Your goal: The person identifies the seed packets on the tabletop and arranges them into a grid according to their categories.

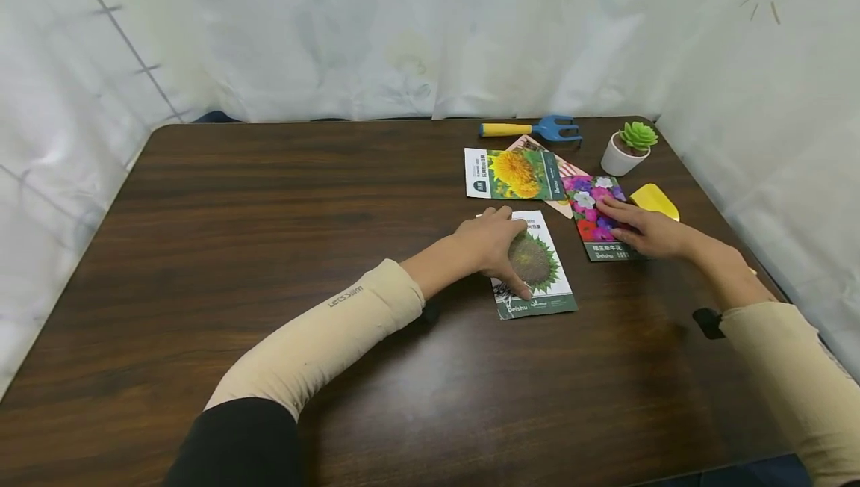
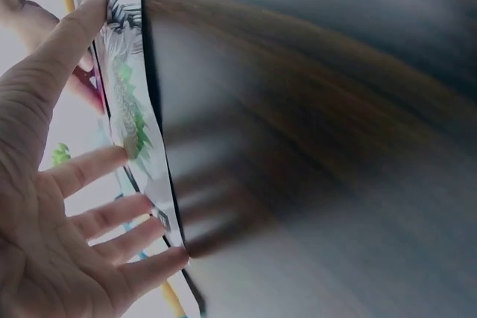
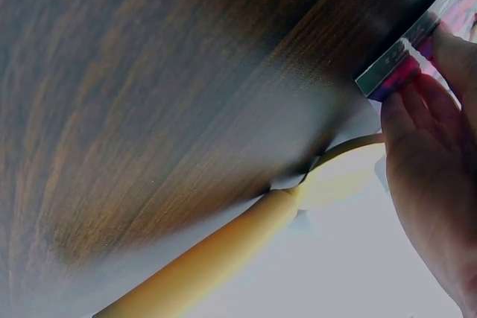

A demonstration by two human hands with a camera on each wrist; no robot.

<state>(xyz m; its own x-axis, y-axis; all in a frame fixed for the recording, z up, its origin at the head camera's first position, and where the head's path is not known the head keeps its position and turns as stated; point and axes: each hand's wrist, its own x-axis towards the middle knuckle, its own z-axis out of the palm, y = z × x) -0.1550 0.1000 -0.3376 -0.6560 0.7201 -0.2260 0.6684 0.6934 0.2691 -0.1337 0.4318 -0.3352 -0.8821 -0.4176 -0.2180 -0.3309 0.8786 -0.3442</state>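
Sunflower packet (image 1: 537, 255) is on the counter (image 1: 201, 203), partly tucked under the left hand (image 1: 487, 240), so that one's clearly nearer. Its long axis runs away from the person, far end tipped a bit left. Left fingers look splayed and pretty straight, at its left side, not wrapped around anything. Pink flower packet (image 1: 586, 212) lies to the right, roughly parallel, under the right hand (image 1: 648, 229); can't tell if those fingers pinch it or just rest.

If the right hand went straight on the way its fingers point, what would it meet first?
Past the pink flower packet the right hand touches, probably the yellow flower packet; depth is hard to judge.
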